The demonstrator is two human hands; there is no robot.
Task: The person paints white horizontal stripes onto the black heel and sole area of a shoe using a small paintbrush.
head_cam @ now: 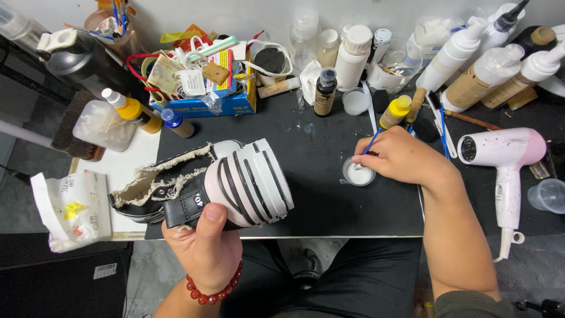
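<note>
One shoe (pixel 235 182) in left hand (pixel 203 247); brush (pixel 372 141), seemingly, in right hand (pixel 400 159)

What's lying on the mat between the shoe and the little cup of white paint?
Nothing: in the head view, bare black mat separates the shoe from the cup.

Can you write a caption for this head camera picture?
Left hand holds a pink-and-black shoe while right hand dips a blue-handled brush into white paint.
</note>
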